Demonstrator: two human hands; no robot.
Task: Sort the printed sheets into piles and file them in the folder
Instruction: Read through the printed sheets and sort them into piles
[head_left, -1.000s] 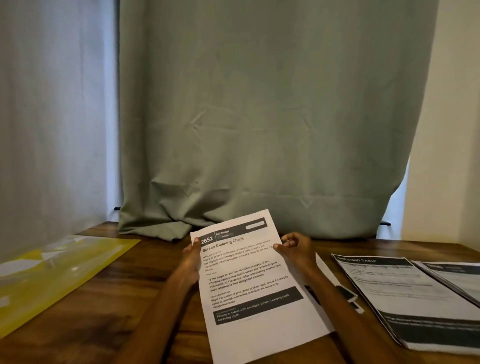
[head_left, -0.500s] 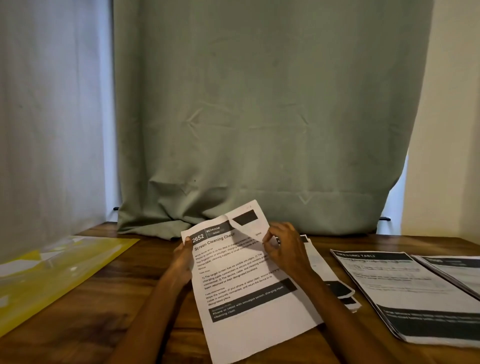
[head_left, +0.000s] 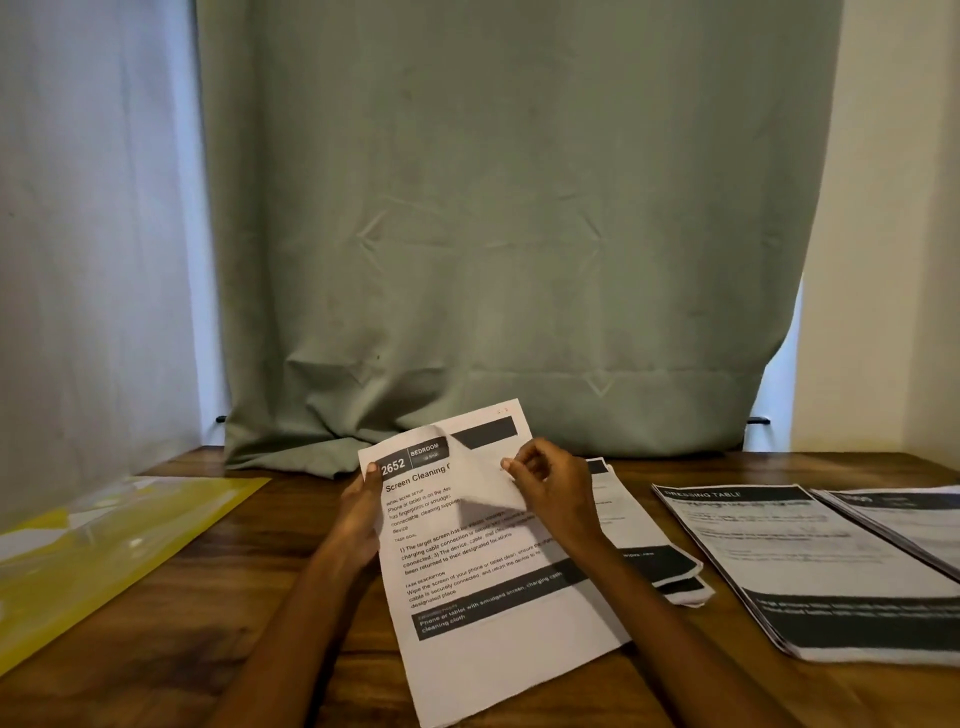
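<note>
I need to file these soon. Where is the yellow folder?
The yellow folder lies flat at the table's left edge, left of the left hand.

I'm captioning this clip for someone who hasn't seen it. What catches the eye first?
Centre front, the left hand holds a printed sheet headed "Screen Cleaning" while the right hand peels its top corner back. Behind hangs a green curtain; a yellow folder lies left, sorted piles right.
</note>
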